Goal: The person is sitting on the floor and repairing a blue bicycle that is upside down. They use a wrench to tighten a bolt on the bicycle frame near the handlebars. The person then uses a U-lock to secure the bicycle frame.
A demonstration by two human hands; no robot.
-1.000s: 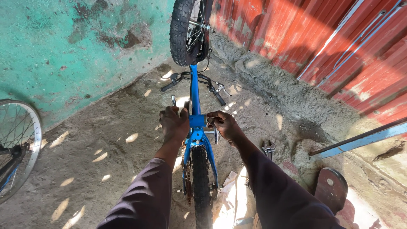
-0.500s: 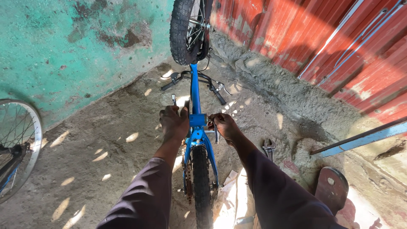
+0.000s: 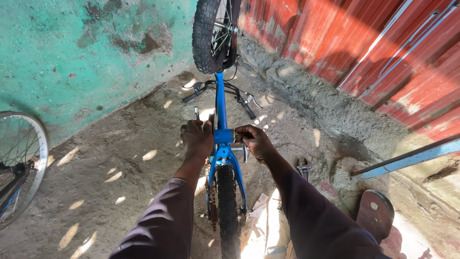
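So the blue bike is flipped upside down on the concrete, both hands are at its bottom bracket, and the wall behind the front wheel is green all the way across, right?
Not quite. In the head view only the left wall is green; to the right of the front wheel it is red corrugated sheet. The blue bike is upside down, left hand and right hand at its bottom bracket.

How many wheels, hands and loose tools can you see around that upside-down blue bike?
Wheels: 3, the front wheel, the rear wheel and a separate wheel at the left edge
Hands: 2, the left hand and the right hand
Loose tools: 1, a wrench
Total: 6
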